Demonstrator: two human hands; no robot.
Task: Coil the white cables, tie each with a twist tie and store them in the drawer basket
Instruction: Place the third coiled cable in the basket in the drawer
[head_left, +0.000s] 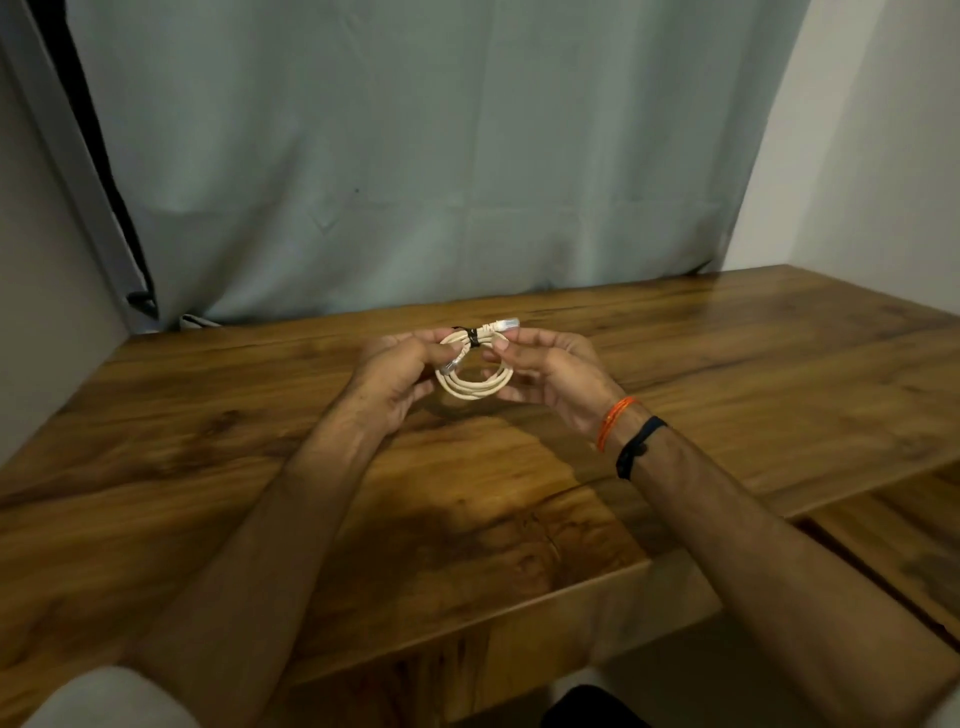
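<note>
White cable (475, 387), coiled into a small ring of several loops, hangs in the air between the two hands, above the middle of the wooden table (779, 353) and a little toward its far edge. A black twist tie (472, 336) is wrapped round the top of the coil, binding the loops together there. One clear plug (508, 323) sticks out to the right just above the tie; the other plug (451, 365) points down and left, inside the ring, next to the left thumb.

The left hand (400, 374) grips the left side of the coil, its fingers curled round the loops and its thumb pressed close to the tie. The right hand (550, 369) pinches the top right of the coil just beside the tie, thumb and forefinger closed on the cable, while the other fingers curl under the ring. Whether either hand also touches the tie's ends is too small to tell.

An orange thread band (613, 423) and a black band (636, 447) sit on the right wrist. Both forearms reach in from the near edge of the table. A second wooden surface (909, 535) lies lower at the right, beyond the table's right corner. A pale grey-green curtain (415, 156) hangs behind the far edge, with a white wall (872, 130) to the right.
</note>
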